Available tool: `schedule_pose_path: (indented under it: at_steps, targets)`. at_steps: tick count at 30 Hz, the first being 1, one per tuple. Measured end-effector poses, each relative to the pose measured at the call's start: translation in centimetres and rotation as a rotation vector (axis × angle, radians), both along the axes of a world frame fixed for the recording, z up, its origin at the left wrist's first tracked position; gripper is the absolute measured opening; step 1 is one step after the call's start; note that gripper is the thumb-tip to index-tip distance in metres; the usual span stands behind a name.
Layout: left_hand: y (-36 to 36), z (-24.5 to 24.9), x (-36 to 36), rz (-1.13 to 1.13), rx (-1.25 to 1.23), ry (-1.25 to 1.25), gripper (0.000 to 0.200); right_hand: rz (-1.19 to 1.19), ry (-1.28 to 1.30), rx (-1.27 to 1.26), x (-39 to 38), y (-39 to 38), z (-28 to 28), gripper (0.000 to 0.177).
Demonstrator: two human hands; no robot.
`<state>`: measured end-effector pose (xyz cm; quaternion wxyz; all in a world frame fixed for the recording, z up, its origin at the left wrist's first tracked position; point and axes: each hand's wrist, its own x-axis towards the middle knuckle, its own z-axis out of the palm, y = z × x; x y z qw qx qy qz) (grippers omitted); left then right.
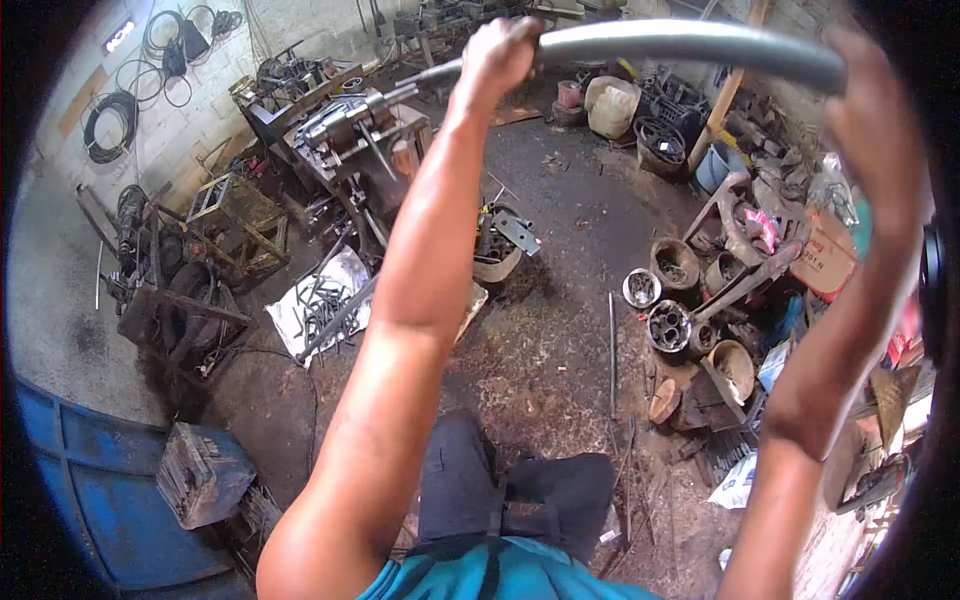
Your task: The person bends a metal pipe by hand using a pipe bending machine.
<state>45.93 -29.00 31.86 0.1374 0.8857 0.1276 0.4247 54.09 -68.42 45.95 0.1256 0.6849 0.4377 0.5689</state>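
A thick, shiny grey metal pipe point(690, 45) spans the top of the view, looking curved in the wide lens. My left hand point(503, 55) is closed around its left end, the arm stretched far forward. At the pipe's right end my right hand point(875, 115) is raised and blurred, its fingers wrapped round that end. Left of my left hand, a thinner metal rod point(432, 73) runs toward a metal machine point(345, 125) on a stand. Whether the rod joins the pipe is hidden by my hand.
Metal pieces lie on a white sheet point(325, 305) on the stained floor point(540, 350). A tub point(497, 262) holds metal parts. Buckets of parts point(672, 325) and scrap crowd the right. At lower left are a metal box point(205, 475) and blue panel point(110, 490). Coiled cable point(110, 128) hangs on the wall.
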Motion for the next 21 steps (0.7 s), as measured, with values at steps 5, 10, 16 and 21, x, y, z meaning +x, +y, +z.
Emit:
schedule_pose_path:
  at_steps: [5, 10, 16, 21]
  targets:
    - [-0.2, -5.3, 1.2, 0.12, 0.191, -0.162, 0.021, -0.071, 0.078, 0.306, -1.5, -1.9, -11.3, 0.059]
    - [-2.8, -6.0, -0.5, 0.09, 0.205, -0.036, 0.034, -0.31, 0.159, 0.426, -8.2, -0.7, -13.7, 0.054]
    - [-2.3, -3.9, -1.3, -0.114, 0.317, 0.052, 0.027, -0.245, 0.276, 0.224, -10.6, -0.2, -9.0, 0.037]
    - [-3.0, 0.3, -2.0, -0.128, 0.14, 0.484, 0.027, -0.383, 0.768, -0.015, -12.1, 0.0, -3.8, 0.038]
